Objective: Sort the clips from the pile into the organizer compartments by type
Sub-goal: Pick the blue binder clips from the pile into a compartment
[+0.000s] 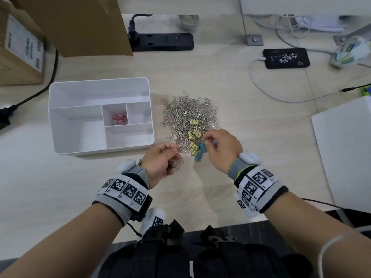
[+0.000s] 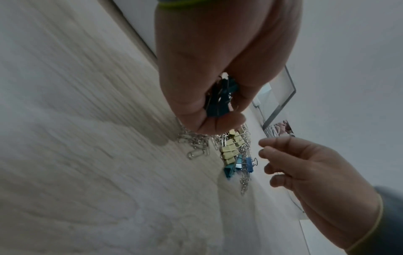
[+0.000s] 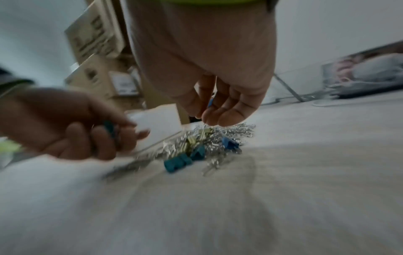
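A white organizer (image 1: 80, 87) stands on the left of the desk, with pink binder clips (image 1: 119, 119) in one small compartment. To its right lies a pile of silver paper clips (image 1: 186, 111) mixed with yellow binder clips (image 1: 194, 135) and teal binder clips (image 1: 201, 150). My left hand (image 1: 170, 155) hovers at the pile's near left edge, fingers curled round several teal binder clips (image 2: 220, 101). My right hand (image 1: 208, 141) is over the pile's near right side and pinches a blue binder clip (image 3: 210, 103) by thumb and fingertips. Another blue clip (image 3: 230, 144) lies in the pile.
A black power strip (image 1: 162, 42) and cardboard boxes (image 1: 80, 23) stand at the back left. A phone (image 1: 286, 58) on a white cable lies back right, near a tape roll (image 1: 350, 52). A white board (image 1: 345, 149) covers the right edge.
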Tool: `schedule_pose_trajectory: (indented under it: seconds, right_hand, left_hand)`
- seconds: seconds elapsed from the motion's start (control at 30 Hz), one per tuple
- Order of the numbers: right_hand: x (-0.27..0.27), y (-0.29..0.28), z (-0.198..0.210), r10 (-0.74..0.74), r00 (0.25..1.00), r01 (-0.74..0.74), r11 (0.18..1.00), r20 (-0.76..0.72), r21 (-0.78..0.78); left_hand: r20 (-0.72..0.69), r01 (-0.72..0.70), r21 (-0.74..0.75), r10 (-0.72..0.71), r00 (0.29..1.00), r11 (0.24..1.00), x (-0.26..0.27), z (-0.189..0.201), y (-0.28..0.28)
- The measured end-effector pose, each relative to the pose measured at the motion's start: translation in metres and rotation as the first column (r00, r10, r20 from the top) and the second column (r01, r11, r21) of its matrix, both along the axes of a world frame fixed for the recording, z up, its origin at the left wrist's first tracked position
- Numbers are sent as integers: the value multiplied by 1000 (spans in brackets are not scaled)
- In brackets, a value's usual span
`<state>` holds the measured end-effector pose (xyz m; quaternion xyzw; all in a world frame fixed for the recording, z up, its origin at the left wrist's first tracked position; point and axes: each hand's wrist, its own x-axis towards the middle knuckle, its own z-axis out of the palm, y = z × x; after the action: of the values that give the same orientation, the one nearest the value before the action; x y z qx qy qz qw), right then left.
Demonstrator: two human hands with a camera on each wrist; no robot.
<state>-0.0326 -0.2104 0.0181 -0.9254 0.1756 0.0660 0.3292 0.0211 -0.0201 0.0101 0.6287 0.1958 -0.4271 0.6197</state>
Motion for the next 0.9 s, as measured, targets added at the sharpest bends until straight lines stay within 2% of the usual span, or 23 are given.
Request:
schedule_pose_trajectory:
  seconds: [0.1,0.17,0.47,0.7,0.8,0.9]
  right_hand:
    - [-12,10,-11,178,984,-176,977,6,-124]
    - [-13,16,-16,204,978,-195,969,46,-152]
    - [4,20,-13,135,989,-141,985,-58,-99]
    - [4,16,-13,74,990,-81,995,-117,-56]
    - [5,11,-12,-16,991,15,1000,-136,-11]
    - [5,11,-10,-27,990,31,999,-136,27]
  left_hand:
    - [51,58,30,-59,997,998,-5,-2,-1]
    - [67,80,43,-83,994,996,-7,-1,-3]
    - [88,91,82,-98,991,992,-9,-1,-3]
    - [-62,-26,-37,23,998,999,-4,7,-5]
    - [-110,-39,-68,32,993,997,-3,8,-3]
    - [-121,-24,-77,14,993,997,-2,8,-3]
